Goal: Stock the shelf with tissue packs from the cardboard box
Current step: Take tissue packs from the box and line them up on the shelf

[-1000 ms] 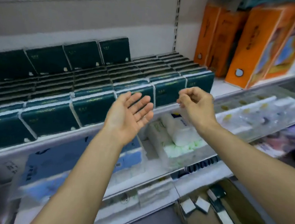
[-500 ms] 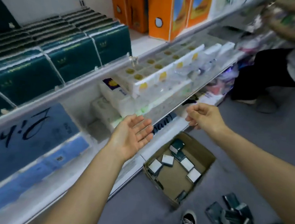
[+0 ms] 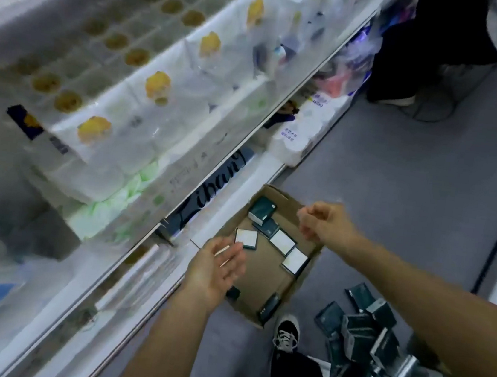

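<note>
Head view: white metal shelves packed with pale wrapped tissue rolls run along the left. The left hand hangs palm-up with fingers spread, holding nothing, over the near-left edge of the open brown cardboard box on the grey floor. Dark green and white tissue packs lie scattered inside it. The right hand hovers over the box's right rim, fingers curled, empty. More dark packs are heaped at right.

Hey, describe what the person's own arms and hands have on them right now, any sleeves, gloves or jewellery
Both forearms are bare as far as the frame shows: no sleeves reach them. The left hand and right hand wear no gloves, and no watch, bracelet or ring is visible, though motion blur could hide something small.
</note>
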The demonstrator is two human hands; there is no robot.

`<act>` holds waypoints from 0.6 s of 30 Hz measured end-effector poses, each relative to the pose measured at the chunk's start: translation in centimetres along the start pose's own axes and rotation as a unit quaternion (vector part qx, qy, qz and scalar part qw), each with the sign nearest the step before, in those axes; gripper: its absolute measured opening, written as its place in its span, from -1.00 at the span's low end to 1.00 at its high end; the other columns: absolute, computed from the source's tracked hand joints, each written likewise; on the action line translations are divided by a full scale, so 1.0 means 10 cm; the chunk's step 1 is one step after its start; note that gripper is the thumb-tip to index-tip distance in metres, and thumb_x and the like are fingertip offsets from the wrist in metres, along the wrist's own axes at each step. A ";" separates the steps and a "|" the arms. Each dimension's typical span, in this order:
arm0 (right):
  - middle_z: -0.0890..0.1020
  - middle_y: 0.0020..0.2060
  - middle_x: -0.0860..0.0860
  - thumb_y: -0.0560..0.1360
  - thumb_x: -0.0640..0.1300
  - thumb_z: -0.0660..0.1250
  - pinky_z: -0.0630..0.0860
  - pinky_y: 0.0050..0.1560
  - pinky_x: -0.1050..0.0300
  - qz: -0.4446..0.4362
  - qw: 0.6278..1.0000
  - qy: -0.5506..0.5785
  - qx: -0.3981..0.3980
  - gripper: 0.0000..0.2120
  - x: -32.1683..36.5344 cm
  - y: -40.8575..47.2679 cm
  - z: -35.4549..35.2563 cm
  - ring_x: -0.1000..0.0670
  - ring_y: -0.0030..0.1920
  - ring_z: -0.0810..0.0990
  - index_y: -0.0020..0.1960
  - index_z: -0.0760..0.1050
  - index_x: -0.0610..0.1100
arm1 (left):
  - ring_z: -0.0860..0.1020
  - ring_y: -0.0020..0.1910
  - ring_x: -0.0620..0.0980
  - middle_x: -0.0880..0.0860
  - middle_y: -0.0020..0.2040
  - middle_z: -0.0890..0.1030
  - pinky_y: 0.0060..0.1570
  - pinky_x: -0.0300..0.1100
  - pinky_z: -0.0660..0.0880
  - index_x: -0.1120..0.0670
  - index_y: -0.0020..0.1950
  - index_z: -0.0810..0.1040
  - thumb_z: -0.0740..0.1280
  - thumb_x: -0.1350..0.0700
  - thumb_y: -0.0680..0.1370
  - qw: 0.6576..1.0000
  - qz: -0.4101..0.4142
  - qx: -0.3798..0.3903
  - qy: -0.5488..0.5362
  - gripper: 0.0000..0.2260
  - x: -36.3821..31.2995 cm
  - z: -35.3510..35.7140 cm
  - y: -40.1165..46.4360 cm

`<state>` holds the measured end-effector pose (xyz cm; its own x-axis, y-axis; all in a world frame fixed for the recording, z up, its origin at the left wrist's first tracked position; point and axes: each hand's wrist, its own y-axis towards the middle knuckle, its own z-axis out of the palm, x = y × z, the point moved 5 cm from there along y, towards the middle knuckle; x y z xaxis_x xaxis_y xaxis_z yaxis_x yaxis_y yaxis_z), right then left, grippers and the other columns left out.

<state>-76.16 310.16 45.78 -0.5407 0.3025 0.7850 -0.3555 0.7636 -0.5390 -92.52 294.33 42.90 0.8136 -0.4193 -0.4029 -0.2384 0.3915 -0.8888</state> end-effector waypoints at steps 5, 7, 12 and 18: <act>0.62 -0.28 -0.14 0.58 -0.21 0.31 0.45 -0.41 0.26 0.068 0.997 0.015 0.027 -0.86 -0.78 0.74 0.23 -0.02 -0.36 0.54 -0.02 0.56 -0.30 | 0.59 -0.05 0.09 0.13 -0.01 0.65 -0.03 -0.05 0.52 0.15 0.05 0.53 0.24 0.06 0.67 0.997 -0.069 -0.040 -0.006 -0.82 0.44 0.19 0.86; 0.63 -0.30 -0.09 0.58 -0.17 0.32 0.43 -0.40 0.26 0.096 0.994 0.034 0.034 -0.86 -1.01 0.88 0.36 0.02 -0.39 0.54 -0.03 0.56 -0.26 | 0.59 -0.09 0.08 0.13 -0.04 0.64 0.02 -0.03 0.50 0.15 0.03 0.53 0.22 0.05 0.68 0.995 -0.082 -0.052 -0.011 -0.81 0.51 0.21 1.06; 0.62 -0.30 -0.15 0.58 -0.16 0.33 0.44 -0.36 0.18 0.168 0.983 0.072 0.035 -0.83 -1.63 1.38 0.76 0.05 -0.46 0.52 -0.11 0.54 -0.26 | 0.59 -0.03 0.12 0.16 0.05 0.63 -0.12 -0.03 0.52 0.17 0.24 0.49 0.21 0.06 0.69 0.991 -0.102 -0.087 -0.010 -0.77 0.62 0.02 1.75; 0.61 -0.36 -0.14 0.56 -0.18 0.36 0.41 -0.34 0.13 0.249 0.959 0.132 0.000 -0.80 -2.35 2.00 1.14 -0.04 -0.40 0.49 -0.23 0.57 -0.21 | 0.61 0.06 0.14 0.16 0.07 0.65 0.02 -0.02 0.55 0.17 0.03 0.55 0.22 0.10 0.69 0.987 -0.098 -0.094 0.084 -0.82 0.52 -0.20 2.70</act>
<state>-79.22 311.82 13.06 -0.4312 0.7640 0.4800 -0.1032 0.4867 -0.8674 -95.80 301.08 16.34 0.7585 -0.6074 -0.2361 -0.1930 0.1367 -0.9716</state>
